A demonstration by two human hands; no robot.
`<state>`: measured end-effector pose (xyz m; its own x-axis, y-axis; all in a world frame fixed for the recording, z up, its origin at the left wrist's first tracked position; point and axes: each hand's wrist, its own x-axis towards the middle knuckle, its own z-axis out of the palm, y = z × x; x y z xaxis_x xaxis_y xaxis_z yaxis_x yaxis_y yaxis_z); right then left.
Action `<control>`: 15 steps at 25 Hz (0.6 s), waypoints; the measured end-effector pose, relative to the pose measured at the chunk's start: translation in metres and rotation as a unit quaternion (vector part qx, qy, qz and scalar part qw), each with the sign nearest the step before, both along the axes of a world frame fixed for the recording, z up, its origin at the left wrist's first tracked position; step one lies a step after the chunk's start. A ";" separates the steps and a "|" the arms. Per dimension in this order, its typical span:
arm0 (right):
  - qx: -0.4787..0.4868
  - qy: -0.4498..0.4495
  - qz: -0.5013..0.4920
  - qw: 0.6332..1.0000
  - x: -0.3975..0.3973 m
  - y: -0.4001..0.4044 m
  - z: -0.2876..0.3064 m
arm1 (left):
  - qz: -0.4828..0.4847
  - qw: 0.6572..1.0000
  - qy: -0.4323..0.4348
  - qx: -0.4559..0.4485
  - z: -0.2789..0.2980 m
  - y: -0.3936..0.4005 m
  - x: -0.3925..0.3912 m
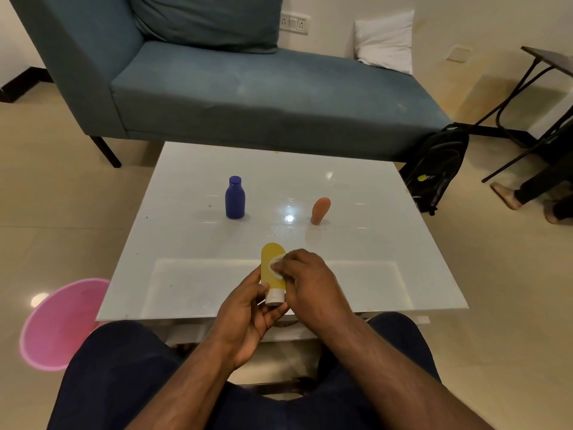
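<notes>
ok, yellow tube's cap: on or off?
On. The white cap sits on the yellow tube, held by the left hand; the right hand pinches a white disc against it.

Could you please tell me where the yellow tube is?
In the head view the yellow tube is held cap-down in the left hand over the white table's near edge, right hand pressing a white pad on it.

No readable words right now. The black backpack [440,169] at the far right carries a lime dot with pale letters beside it, too blurred to make out. The yellow tube [269,256], near centre, shows no legible print.
</notes>
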<state>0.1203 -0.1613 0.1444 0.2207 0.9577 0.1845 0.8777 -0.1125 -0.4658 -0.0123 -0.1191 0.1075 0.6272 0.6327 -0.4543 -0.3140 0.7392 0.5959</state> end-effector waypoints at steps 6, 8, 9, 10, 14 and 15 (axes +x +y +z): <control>-0.016 -0.022 0.053 0.998 -0.005 -0.006 -0.002 | -0.002 1.000 0.002 0.001 -0.001 0.000 -0.001; -0.016 0.008 -0.006 1.000 0.007 0.005 -0.001 | -0.004 1.000 0.003 -0.005 -0.002 -0.001 0.000; -0.024 0.017 -0.022 0.999 0.007 0.008 0.001 | -0.004 1.000 0.003 -0.007 -0.001 -0.001 0.000; -0.022 0.007 -0.019 1.000 0.002 0.008 0.003 | -0.002 1.000 0.005 -0.005 0.000 0.000 0.000; -0.022 -0.032 0.058 0.998 -0.007 -0.005 0.002 | 0.002 1.000 0.012 0.004 0.004 0.000 0.001; -0.024 -0.033 0.042 0.998 0.000 0.003 0.003 | 0.000 1.000 0.013 0.003 0.003 -0.001 0.001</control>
<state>0.1201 -0.1586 0.1472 0.1278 0.9805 0.1495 0.9136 -0.0577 -0.4024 -0.0110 -0.1204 0.1108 0.6150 0.6359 -0.4663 -0.2987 0.7351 0.6086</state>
